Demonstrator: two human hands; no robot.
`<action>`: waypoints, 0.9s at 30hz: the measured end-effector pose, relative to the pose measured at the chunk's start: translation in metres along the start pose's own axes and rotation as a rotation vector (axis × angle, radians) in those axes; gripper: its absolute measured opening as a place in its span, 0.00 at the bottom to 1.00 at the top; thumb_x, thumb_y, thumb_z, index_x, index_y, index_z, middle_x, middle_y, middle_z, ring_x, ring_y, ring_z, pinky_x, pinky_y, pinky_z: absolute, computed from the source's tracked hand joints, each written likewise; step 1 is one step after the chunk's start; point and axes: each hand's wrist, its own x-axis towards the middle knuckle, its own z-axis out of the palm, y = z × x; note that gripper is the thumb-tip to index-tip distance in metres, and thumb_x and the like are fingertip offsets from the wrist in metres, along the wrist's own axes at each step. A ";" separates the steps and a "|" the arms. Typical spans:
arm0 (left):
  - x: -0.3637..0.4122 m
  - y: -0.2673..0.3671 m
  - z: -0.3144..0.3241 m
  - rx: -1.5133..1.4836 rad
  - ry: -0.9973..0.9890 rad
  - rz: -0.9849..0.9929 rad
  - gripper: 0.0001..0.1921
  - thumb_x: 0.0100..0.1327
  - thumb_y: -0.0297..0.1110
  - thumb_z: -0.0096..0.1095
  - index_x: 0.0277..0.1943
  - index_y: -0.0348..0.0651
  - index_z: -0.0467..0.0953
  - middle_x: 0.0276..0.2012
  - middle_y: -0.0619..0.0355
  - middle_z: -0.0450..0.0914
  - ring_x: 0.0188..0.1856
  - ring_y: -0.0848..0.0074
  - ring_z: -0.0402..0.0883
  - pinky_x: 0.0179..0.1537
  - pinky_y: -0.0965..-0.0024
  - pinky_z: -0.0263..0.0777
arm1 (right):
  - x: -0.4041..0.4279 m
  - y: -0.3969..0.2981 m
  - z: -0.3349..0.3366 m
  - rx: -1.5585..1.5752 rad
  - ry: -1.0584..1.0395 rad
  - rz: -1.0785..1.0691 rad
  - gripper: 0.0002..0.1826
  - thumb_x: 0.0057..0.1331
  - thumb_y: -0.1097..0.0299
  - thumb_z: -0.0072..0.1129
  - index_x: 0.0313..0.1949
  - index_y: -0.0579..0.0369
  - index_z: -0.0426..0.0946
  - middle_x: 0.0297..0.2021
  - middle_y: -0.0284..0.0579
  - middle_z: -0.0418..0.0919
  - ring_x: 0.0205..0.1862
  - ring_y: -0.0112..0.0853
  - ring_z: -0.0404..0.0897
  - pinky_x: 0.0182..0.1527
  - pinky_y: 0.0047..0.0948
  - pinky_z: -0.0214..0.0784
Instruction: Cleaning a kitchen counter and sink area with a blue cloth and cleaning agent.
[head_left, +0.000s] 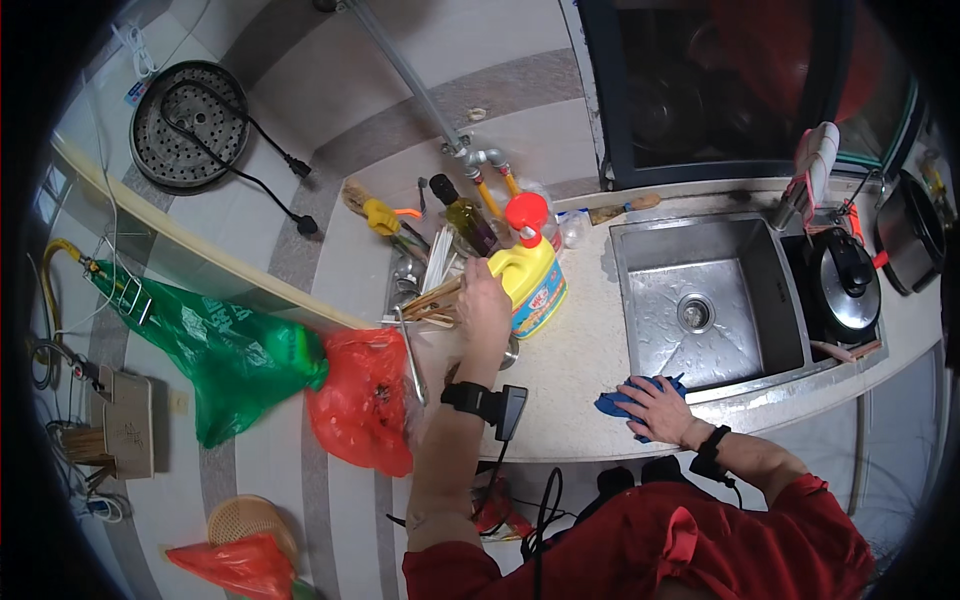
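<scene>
My left hand (484, 304) reaches to the utensil caddy, between a bundle of wooden chopsticks (435, 301) and a yellow detergent jug (534, 289) with a red pump top. Its fingertips face away from me, so whether they grip anything is hidden. Partly under the left wrist lies a small round metal item (511, 352). My right hand (660, 409) presses a crumpled blue cloth (616, 405) onto the pale countertop (574, 375), beside the front left corner of the steel sink (631, 330). The sink's basin is wet, with droplets around the drain (696, 313).
A dark glass bottle (469, 221) and a brush (375, 214) stand behind the caddy. Right of the basin sits a lidded black pot (847, 285). Red (360, 405) and green (225, 352) plastic bags hang at the left. A cleaver-like tool (622, 208) lies behind the sink.
</scene>
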 end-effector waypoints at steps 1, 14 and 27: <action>-0.001 -0.002 0.003 0.002 0.006 -0.007 0.15 0.60 0.25 0.55 0.50 0.31 0.70 0.54 0.42 0.71 0.51 0.51 0.75 0.48 0.56 0.73 | 0.001 -0.001 0.001 -0.002 0.000 -0.009 0.26 0.62 0.53 0.51 0.59 0.42 0.68 0.63 0.39 0.62 0.66 0.38 0.57 0.60 0.52 0.55; -0.021 0.036 0.005 -0.123 -0.044 -0.030 0.18 0.60 0.29 0.58 0.52 0.33 0.69 0.56 0.45 0.70 0.52 0.52 0.75 0.47 0.55 0.74 | 0.003 -0.005 0.000 -0.001 0.077 -0.011 0.23 0.60 0.57 0.53 0.55 0.43 0.72 0.61 0.39 0.65 0.64 0.37 0.61 0.60 0.51 0.54; -0.039 0.051 0.013 -0.240 -0.053 0.078 0.18 0.59 0.32 0.60 0.53 0.43 0.70 0.43 0.49 0.77 0.42 0.52 0.78 0.41 0.53 0.72 | 0.005 -0.005 0.004 -0.006 0.086 0.008 0.24 0.57 0.58 0.55 0.54 0.43 0.73 0.60 0.39 0.65 0.64 0.38 0.61 0.60 0.51 0.54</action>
